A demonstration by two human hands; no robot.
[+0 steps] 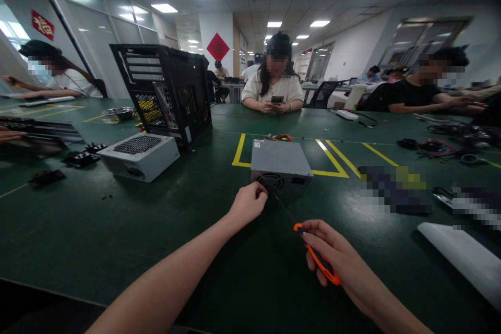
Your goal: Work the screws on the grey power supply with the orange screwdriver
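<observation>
A grey computer power supply (281,157) lies on the green table in front of me, its fan grille and socket side facing me. My left hand (250,200) is at the grille's lower left, fingers pinched together; what they hold, if anything, is too small to make out. An orange and black screwdriver (321,257) is gripped in my right hand (327,248). Its long thin shaft points up and left, with the tip near the lower edge of the fan side, close to my left fingers. Whether the tip touches anything, I cannot tell.
A second power supply (141,155) sits at the left, beside an open black computer case (168,91). Yellow tape (332,173) marks the green table (219,282). Cables (442,147) and a white object (462,255) lie right. Opposite, a person (274,83) holds a phone; others sit around.
</observation>
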